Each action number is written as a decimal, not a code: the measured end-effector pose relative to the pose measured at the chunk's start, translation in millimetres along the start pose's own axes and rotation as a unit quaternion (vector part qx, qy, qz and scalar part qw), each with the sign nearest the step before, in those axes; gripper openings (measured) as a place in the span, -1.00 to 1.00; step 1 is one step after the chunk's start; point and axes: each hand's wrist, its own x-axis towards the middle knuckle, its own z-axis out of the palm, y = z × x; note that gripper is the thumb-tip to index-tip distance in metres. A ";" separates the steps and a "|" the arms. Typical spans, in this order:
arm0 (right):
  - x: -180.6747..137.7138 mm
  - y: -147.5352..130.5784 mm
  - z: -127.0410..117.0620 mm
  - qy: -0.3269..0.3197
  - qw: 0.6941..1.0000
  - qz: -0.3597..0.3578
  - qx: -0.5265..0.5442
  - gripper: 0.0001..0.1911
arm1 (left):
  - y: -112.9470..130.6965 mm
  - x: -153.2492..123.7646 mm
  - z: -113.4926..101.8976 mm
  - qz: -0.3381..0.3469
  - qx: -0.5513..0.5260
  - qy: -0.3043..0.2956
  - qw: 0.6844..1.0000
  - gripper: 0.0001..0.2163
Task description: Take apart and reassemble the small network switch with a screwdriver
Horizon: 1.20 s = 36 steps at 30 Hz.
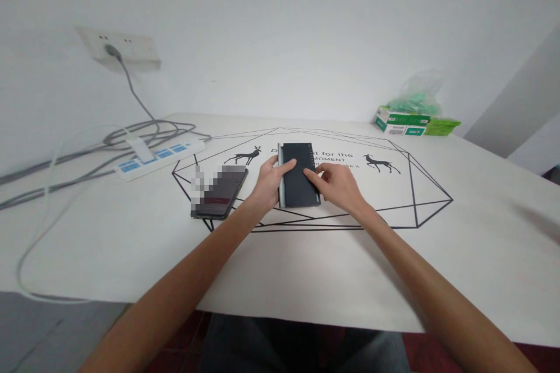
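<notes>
Between both hands is a slim black notebook, with a pale strip down its left side and small light marks along its right edge. My left hand grips its left side, the thumb lying on the cover and the other fingers hidden behind or beneath it. At the right edge, my right hand pinches the cover, thumb on top and fingers curled. A dark phone, partly pixelated, lies on the table to the left of my left hand.
A white power strip with tangled grey cables sits on the left of the white table. A wall socket holds a plug. Green and white boxes with a plastic bag on top stand at the back right.
</notes>
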 end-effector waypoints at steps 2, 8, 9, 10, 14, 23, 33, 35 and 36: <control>-5.8 0.7 4.2 -0.034 0.995 0.019 0.090 -0.55 | 2.4 2.6 -2.8 0.006 -0.002 0.004 1.000 -0.61; -10.6 10.4 10.7 -0.015 0.965 0.062 0.256 -0.45 | 11.2 4.5 -1.5 -0.027 -0.024 0.015 0.999 -0.75; -9.1 10.9 9.2 -0.007 0.960 0.064 0.273 -0.44 | 13.8 5.0 -1.1 -0.028 -0.030 0.020 0.999 -0.76; -7.7 10.9 6.6 -0.006 0.954 0.064 0.293 -0.45 | 16.9 5.8 -1.2 -0.027 -0.031 0.026 0.999 -0.77; -3.0 13.5 -12.5 0.022 0.927 0.071 0.368 -0.51 | 33.0 10.4 -9.9 -0.034 -0.002 0.038 0.999 -0.72; 57.5 49.3 -29.2 0.067 0.960 0.180 0.201 -0.67 | 54.4 2.5 -30.3 -0.034 0.364 -0.160 0.917 -0.58; 97.1 28.9 33.9 -0.038 0.984 0.171 0.018 -0.58 | 26.4 2.0 -20.7 0.050 0.492 -0.351 0.795 -0.65; 97.5 26.5 36.9 -0.040 0.985 0.164 -0.029 -0.55 | 23.1 3.8 -21.2 0.069 0.511 -0.351 0.782 -0.63; 97.2 25.4 37.3 -0.038 0.985 0.160 -0.054 -0.53 | 21.7 4.3 -20.9 0.074 0.519 -0.347 0.778 -0.62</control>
